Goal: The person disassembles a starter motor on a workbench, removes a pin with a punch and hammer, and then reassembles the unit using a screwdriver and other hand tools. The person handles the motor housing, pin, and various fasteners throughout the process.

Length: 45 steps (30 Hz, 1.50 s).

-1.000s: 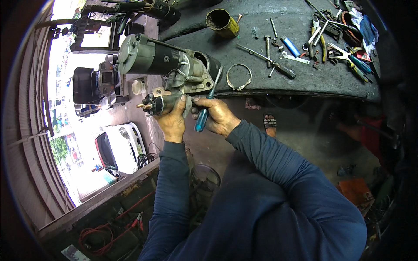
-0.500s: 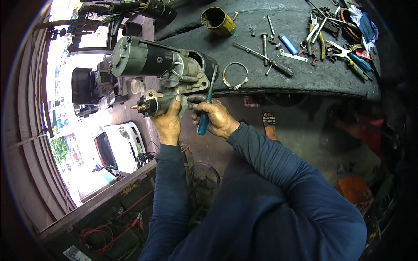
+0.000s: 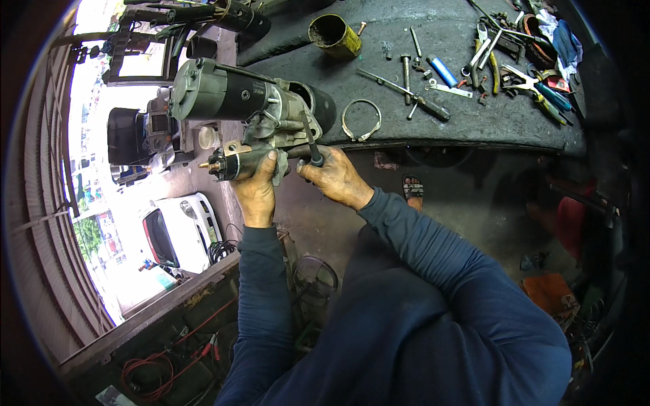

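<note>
My left hand (image 3: 256, 197) is closed around a dark cylindrical starter solenoid (image 3: 242, 164) with copper terminals at its left end. Beyond it lies a starter motor (image 3: 220, 93) with a grey end and black body, at the bench's left front edge. My right hand (image 3: 340, 179) grips a screwdriver (image 3: 315, 155), most of its handle hidden by the fingers. The shaft points away from me, its tip by the motor's metal flange (image 3: 313, 126). Greyish material (image 3: 279, 169) shows at the solenoid's right end, between the hands.
On the dark bench (image 3: 284, 51) are a metal ring clamp (image 3: 361, 120), a yellow can (image 3: 336, 37), a long screwdriver (image 3: 433, 108), a blue cylinder (image 3: 443, 71) and several pliers (image 3: 538, 84). A sandalled foot (image 3: 413, 189) stands beyond my right arm. Red cables (image 3: 159, 369) lie lower left.
My right hand has shifted its hold on the screwdriver: the handle that hung below the hand is now mostly covered, and the shaft leans left toward the flange. The left hand keeps the solenoid.
</note>
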{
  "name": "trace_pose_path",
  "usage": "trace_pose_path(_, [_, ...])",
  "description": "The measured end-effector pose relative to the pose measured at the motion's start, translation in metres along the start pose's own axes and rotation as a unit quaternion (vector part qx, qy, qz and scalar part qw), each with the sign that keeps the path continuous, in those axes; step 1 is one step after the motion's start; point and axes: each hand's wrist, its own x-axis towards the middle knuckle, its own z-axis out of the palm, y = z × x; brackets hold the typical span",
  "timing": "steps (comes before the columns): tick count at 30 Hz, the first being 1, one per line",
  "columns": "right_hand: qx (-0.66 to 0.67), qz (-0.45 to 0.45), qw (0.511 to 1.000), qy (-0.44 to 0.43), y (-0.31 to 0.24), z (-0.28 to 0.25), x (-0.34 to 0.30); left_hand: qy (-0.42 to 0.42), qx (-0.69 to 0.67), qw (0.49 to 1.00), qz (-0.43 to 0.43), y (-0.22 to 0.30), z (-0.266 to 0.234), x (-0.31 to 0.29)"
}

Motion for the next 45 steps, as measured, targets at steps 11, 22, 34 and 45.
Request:
trace_pose_path(11, [0.212, 0.088, 0.973, -0.020, 0.020, -0.002, 0.005, 0.001, 0.084, 0.996, 0.041, -0.009, -0.006, -0.004])
trace_pose_path(22, [0.478, 0.206, 0.853, 0.011, 0.028, 0.023, 0.022, 0.056, 0.044, 0.995, 0.075, -0.002, 0.014, -0.005])
trace_pose_path(34, [0.480, 0.235, 0.845, 0.021, 0.015, 0.029, 0.019, 0.048, 0.136, 0.989, 0.030, 0.000, 0.004, -0.007])
trace_pose_path(45, [0.525, 0.263, 0.810, -0.003, 0.019, 0.023, 0.024, 0.047, 0.139, 0.989, -0.035, 0.016, 0.007, -0.010])
